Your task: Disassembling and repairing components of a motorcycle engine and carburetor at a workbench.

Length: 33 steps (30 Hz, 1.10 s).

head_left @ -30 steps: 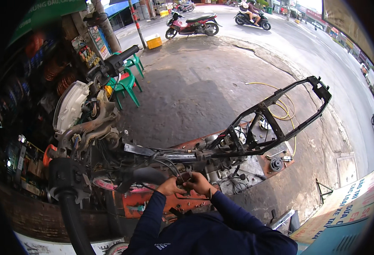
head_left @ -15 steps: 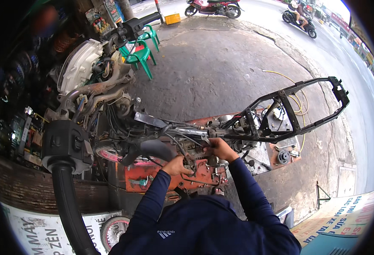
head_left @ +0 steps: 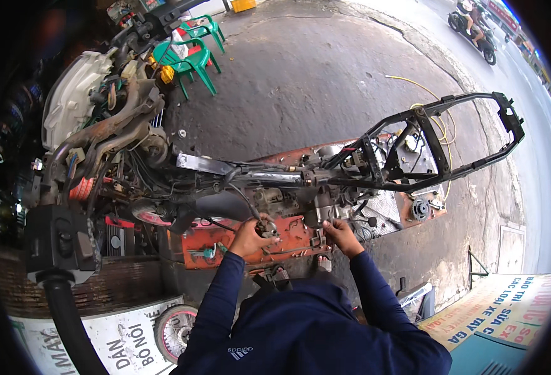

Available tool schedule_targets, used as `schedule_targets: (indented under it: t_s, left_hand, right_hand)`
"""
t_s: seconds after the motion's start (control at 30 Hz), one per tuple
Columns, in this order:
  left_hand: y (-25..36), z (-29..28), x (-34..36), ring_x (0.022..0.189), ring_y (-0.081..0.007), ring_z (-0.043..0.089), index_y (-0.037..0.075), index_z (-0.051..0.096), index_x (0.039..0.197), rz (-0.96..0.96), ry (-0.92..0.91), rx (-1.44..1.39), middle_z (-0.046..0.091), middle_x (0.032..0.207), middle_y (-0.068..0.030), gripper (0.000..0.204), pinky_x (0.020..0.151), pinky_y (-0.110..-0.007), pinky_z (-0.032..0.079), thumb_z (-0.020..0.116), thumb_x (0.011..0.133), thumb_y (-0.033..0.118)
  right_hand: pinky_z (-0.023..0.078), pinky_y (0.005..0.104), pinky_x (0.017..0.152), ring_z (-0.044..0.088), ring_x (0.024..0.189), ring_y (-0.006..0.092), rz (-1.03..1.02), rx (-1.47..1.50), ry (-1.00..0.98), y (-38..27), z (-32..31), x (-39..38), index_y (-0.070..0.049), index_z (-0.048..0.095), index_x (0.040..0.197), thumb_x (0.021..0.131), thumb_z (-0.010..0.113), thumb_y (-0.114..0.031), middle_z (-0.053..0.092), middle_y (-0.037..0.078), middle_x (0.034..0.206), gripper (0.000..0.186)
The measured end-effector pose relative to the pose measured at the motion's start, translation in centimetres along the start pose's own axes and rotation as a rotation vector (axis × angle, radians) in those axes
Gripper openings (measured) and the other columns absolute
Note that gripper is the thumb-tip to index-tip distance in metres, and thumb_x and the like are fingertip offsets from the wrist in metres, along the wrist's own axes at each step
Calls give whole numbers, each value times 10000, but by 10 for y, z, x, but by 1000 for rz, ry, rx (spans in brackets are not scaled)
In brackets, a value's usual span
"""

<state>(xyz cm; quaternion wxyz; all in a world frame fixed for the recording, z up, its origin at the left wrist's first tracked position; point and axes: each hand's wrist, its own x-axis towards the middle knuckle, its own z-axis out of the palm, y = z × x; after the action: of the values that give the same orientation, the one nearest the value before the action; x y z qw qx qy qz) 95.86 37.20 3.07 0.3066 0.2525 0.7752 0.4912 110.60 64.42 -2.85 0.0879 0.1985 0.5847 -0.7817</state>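
My left hand (head_left: 251,239) grips a small grimy metal part (head_left: 267,228) on a dark hose, just below the stripped motorbike frame (head_left: 294,177). My right hand (head_left: 343,236) has its fingers curled beside the engine (head_left: 322,205); what they hold, if anything, is too small to make out. Beneath the bike lies an orange metal platform (head_left: 207,250) with small parts on it. The black handlebar grip and switch housing (head_left: 60,240) stand at my left.
Green plastic chairs (head_left: 194,62) stand beyond the front end. A yellow hose (head_left: 407,81) and a toothed round part (head_left: 420,209) lie at the right. A white sign (head_left: 100,344) and a spare wheel (head_left: 175,331) are below. A scooter with riders (head_left: 472,28) is on the street.
My hands have moved apart, the right one to the right and lower than half a second ago. The view has tipped down, and the scooter has moved rightward along the street.
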Motion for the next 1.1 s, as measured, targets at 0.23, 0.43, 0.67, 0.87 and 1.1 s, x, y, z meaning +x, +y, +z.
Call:
schedule_targets:
  t_s: [0.23, 0.43, 0.67, 0.87, 1.1]
  left_hand:
    - [6, -4, -3, 939, -195, 633, 51, 584, 1111, -128, 149, 241, 650, 1009, -72, 541, 847, -338, 518, 864, 681, 219]
    - [4, -10, 11, 1016, -298, 634, 51, 578, 1159, -92, 157, 310, 649, 1072, -144, 621, 874, -401, 500, 862, 664, 294]
    - [-5, 8, 41, 1064, -335, 606, 32, 568, 1148, 85, 87, 379, 611, 1152, -164, 626, 918, -407, 476, 872, 639, 231]
    - [-16, -17, 6, 1009, -267, 608, 19, 562, 1134, -3, 224, 340, 608, 1130, -132, 579, 891, -365, 473, 835, 641, 151]
    - [-11, 24, 28, 1023, -284, 579, 28, 557, 1125, 101, 290, 379, 589, 1104, -129, 540, 890, -392, 459, 797, 652, 127]
  right_hand:
    - [514, 396, 802, 644, 952, 366, -109, -906, -576, 206, -7, 24, 12, 647, 985, 802, 697, -260, 682, 211, 998, 332]
    - [522, 460, 769, 661, 913, 383, -64, -897, -26, 412, 23, 96, -31, 641, 1005, 804, 618, -158, 682, 220, 953, 239]
    - [522, 423, 758, 680, 929, 322, 89, -221, 431, 474, 16, 170, -25, 610, 1120, 811, 542, -51, 691, 192, 961, 317]
    - [521, 455, 762, 665, 898, 330, 127, -450, 267, 357, 98, 157, -127, 510, 1241, 811, 613, -148, 667, 188, 945, 443]
    - [467, 554, 846, 616, 1059, 369, 83, -634, 634, 329, 37, 82, -109, 641, 1136, 811, 659, -264, 625, 165, 1179, 360]
